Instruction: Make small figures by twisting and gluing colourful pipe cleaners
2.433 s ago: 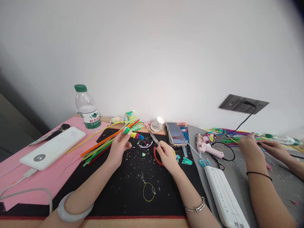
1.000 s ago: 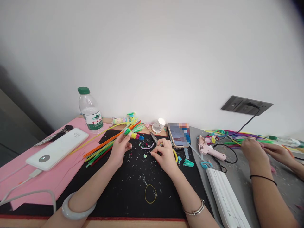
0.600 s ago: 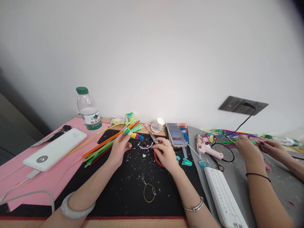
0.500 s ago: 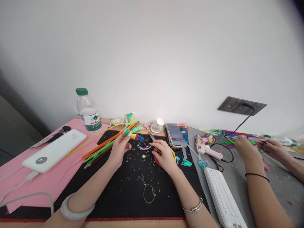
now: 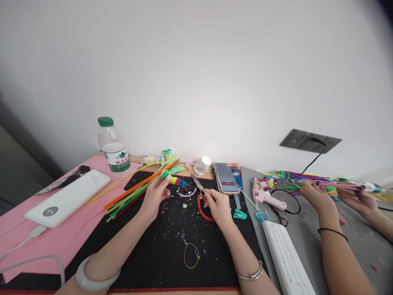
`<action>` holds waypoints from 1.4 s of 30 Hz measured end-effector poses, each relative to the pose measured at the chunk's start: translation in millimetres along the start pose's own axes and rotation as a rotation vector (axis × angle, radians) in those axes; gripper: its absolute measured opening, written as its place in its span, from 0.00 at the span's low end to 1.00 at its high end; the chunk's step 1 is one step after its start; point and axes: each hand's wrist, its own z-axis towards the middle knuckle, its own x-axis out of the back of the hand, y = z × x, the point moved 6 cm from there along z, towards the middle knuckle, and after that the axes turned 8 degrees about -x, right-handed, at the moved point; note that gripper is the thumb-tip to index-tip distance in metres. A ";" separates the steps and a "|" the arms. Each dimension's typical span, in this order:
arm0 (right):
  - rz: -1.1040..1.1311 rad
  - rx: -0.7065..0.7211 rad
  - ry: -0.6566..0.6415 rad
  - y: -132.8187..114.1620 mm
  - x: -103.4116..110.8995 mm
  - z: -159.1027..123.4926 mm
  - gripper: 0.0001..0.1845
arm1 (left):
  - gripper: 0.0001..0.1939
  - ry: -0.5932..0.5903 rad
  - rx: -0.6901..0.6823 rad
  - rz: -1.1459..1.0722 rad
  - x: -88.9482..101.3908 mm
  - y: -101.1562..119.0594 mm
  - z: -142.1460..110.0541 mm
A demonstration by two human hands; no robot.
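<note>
My left hand [image 5: 155,194] is closed, pinching a wrapped pipe-cleaner piece [image 5: 174,180] banded in green, yellow, magenta and blue. Its blue end points right, above the black mat [image 5: 153,262]. To its right, my right hand [image 5: 217,207] is closed around the middle of a pair of scissors [image 5: 199,183]. The metal blades point up and left, and a curved red handle shows below the fingers. A bundle of orange, green and yellow pipe cleaners [image 5: 132,194] lies behind my left hand. Between my hands are a lilac curved strip [image 5: 188,194] and scattered clippings.
A water bottle [image 5: 114,149] and a power bank [image 5: 69,198] stand left. A paper cup [image 5: 202,165] and a phone [image 5: 227,179] sit at the back. Right are a pink glue gun [image 5: 267,195], another power bank [image 5: 288,258] and a co-worker's hands [image 5: 319,198] among pipe cleaners.
My right hand had loosened over the scissors with its fingers moving about; now it pinches them again near the pivot. My left hand stays put. The co-worker's hands have drawn a pink strand out.
</note>
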 end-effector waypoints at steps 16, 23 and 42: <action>-0.140 -0.037 0.287 7.7 20.3 -0.5 0.12 | 0.16 -0.036 -0.003 0.050 -2.6 -0.1 -1.0; -0.225 -0.011 0.373 7.7 38.2 0.9 0.13 | 0.18 -0.069 0.029 0.090 -7.1 2.7 -6.7; -0.675 -0.650 0.823 144.2 167.9 -0.8 0.17 | 0.16 -0.155 -0.002 0.207 -11.3 4.9 -11.6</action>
